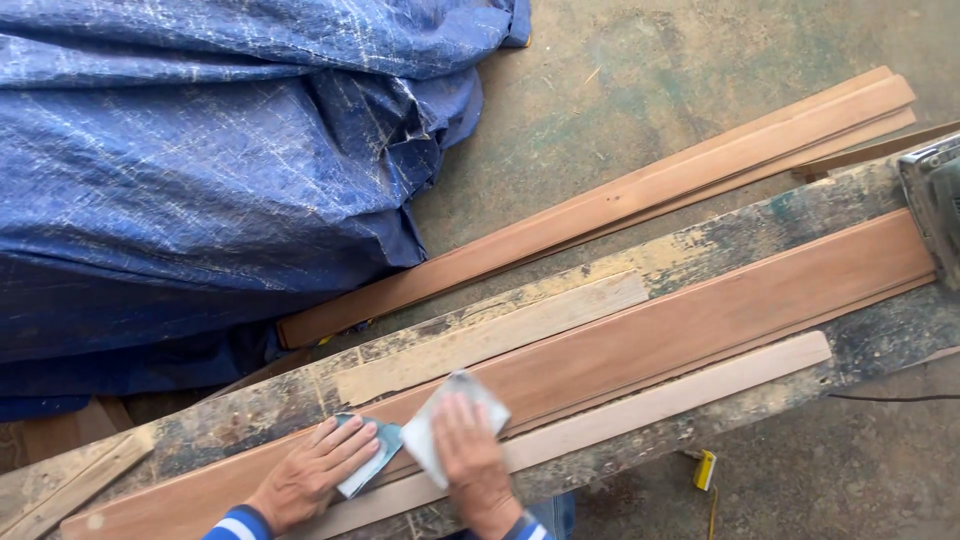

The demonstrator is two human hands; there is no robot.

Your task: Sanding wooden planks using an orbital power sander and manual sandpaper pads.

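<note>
ok, both hands flat: right hand (470, 455) fingers together pressing grey sandpaper sheet (447, 425) onto long reddish-brown wood plank (700, 315); left hand (312, 470) fingers spread atop second folded sheet (372, 455).

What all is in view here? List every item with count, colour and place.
Tarp: one, blue, crumpled at upper left.
Workbench: one, worn grey-green, running diagonally.
Long board: one, reddish-brown, lying on the workbench.
Pale strips: two, light wood, either side of the long board.
Floor boards: a stack, reddish-brown, on the concrete beyond the workbench.
Power tool: one, grey, right edge.
Yellow object: one, on the floor, kind unclear.
Sandpaper pieces: two, grey-white, under the hands.
Left hand: flat on one piece.
Right hand: pressing the other.
</note>
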